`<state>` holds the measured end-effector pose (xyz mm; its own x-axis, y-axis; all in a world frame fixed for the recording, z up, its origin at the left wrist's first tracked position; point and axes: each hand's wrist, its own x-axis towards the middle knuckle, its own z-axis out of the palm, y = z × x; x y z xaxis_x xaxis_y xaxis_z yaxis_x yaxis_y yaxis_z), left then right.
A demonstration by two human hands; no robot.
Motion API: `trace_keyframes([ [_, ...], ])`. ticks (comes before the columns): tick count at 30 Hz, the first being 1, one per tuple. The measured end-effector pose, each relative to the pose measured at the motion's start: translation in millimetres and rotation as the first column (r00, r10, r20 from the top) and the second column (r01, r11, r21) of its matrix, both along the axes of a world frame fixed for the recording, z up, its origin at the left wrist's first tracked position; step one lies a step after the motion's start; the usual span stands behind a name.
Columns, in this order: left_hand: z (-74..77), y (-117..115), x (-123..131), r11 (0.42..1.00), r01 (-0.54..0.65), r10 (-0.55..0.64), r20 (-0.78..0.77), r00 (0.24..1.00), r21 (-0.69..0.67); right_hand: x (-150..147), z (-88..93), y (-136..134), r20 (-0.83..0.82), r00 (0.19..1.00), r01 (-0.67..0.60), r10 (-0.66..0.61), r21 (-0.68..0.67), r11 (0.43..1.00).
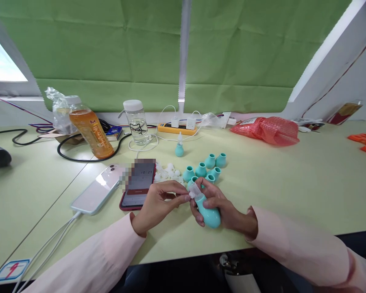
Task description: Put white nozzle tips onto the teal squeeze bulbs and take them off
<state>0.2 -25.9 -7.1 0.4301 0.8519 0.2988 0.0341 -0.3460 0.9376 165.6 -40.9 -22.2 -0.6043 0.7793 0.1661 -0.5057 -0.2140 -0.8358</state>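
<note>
Observed near centre: right hand (pixel 215 203) grasps a glossy turquoise rounded bulb (pixel 211 216) bearing a translucent plastic nozzle (pixel 195 190); left hand (pixel 161 203) pinches its end. Fitting appears underway; seating requires steady counter-pressure.

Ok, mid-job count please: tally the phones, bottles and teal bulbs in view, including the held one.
Phones: 2
Bottles: 2
Loose open-necked teal bulbs: 7 visible; fingers may hide more
Standing teal bulb with clear tip: 1
Teal bulb in the right hand: 1
Total: 13 visible
</note>
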Motion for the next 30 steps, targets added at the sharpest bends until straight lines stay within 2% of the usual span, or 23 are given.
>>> trace_keyframes([
  [3, -1.2, -1, 1, 0.996, -0.033, 0.036, -0.032, 0.999, 0.084, -1, 1.1, 0, 0.019, 1.000, 0.012, -0.012, -0.026, 1.000],
  [5, -2.5, -3, 1, 0.970, -0.076, 0.095, -0.076, 0.993, 0.231, -2, 0.4, 0, 0.026, 0.999, 0.024, -0.023, -0.033, 0.999],
  [7, -4.9, -5, 1, 0.891, -0.119, 0.169, -0.078, 0.983, 0.438, -2, -1.3, 0, 0.029, 0.999, 0.042, -0.041, -0.022, 0.999],
  [9, -7.8, -6, 1, 0.771, -0.148, 0.225, -0.047, 0.973, 0.619, -3, -3.3, 0, 0.033, 0.998, 0.060, -0.060, -0.001, 0.998],
  [11, -10.3, -6, 1, 0.679, -0.147, 0.251, -0.039, 0.967, 0.720, -3, -4.8, 0, 0.034, 0.997, 0.074, -0.075, 0.039, 0.997],
  [18, -11.9, -5, 1, 0.576, -0.127, 0.282, -0.051, 0.958, 0.808, -4, -5.6, -4, 0.128, 0.989, 0.062, -0.073, 0.088, 0.994],
  [23, -6.8, -10, 4, 0.485, -0.171, 0.310, 0.014, 0.951, 0.858, -3, -7.9, -13, 0.169, 0.961, 0.176, -0.219, 0.238, 0.955],
  [26, -2.0, -12, 4, 0.481, -0.181, 0.331, 0.014, 0.944, 0.858, 0, -6.8, -14, 0.174, 0.937, 0.237, -0.303, 0.322, 0.917],
  [30, 2.7, -4, -3, 0.525, -0.259, 0.431, 0.009, 0.902, 0.811, 3, -1.1, -8, 0.082, 0.889, 0.389, -0.450, 0.382, 0.838],
])
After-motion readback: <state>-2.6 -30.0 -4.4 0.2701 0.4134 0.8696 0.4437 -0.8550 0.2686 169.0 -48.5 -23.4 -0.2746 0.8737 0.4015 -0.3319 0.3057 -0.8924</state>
